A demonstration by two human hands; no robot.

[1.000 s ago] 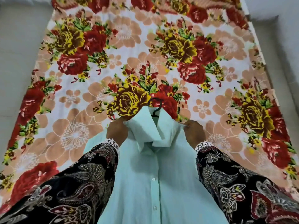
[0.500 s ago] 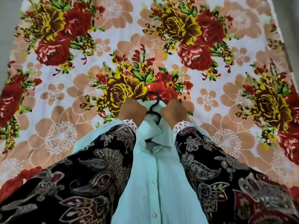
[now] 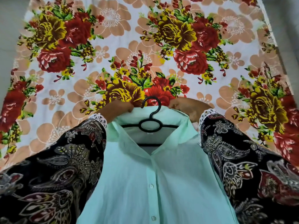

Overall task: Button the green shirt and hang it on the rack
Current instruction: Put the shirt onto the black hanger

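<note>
The pale green shirt (image 3: 153, 183) lies front-up in the lower middle, its placket closed with white buttons showing and the collar turned up and spread. A black plastic hanger (image 3: 150, 123) sits inside the neck opening, its hook poking out past the collar. My left hand (image 3: 117, 109) grips the collar's left side. My right hand (image 3: 188, 108) grips the collar's right side. Both fingers curl over the collar's top edge. No rack is in view.
A floral bedsheet (image 3: 113, 38) with red and yellow roses covers the surface under the shirt. Grey floor (image 3: 8, 21) shows past its left edge, and more at the far right. My dark patterned sleeves (image 3: 56, 175) flank the shirt.
My hands have moved apart from near the hook to the collar's two sides. The collar, folded over before, now stands up and open, exposing the hanger's neck and bar.
</note>
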